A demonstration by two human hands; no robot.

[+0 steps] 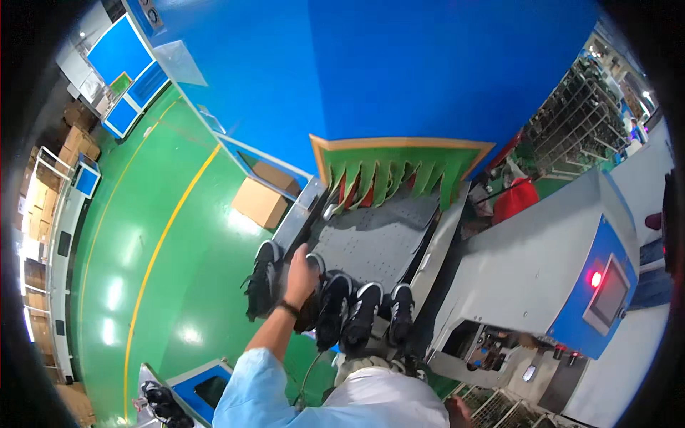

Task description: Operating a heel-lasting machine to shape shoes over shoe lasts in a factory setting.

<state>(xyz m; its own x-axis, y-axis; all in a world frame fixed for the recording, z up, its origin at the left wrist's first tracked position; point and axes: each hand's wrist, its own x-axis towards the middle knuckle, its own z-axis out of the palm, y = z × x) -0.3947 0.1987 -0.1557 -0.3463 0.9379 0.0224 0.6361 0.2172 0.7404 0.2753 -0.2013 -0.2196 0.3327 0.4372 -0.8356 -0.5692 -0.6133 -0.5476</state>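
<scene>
Several black shoes with white trim sit in a row at the near end of a dark perforated conveyor belt (364, 246). My left hand (302, 274) is closed on a black shoe (310, 314), second from the left; its fingers are partly hidden. To its left is another black shoe (265, 274), by the belt's side rail. On the other side stand a third shoe (333, 310), a fourth (362, 315) and the rightmost shoe (401, 310). A small part of my right hand (459, 411) shows at the lower edge, its fingers unclear.
The belt runs under green strip curtains (389, 178) into a large blue machine (399, 71). A grey-and-blue machine (528, 264) with a screen and red light stands right. Left are a cardboard box (258, 203) and a stand with black shoes (164, 405).
</scene>
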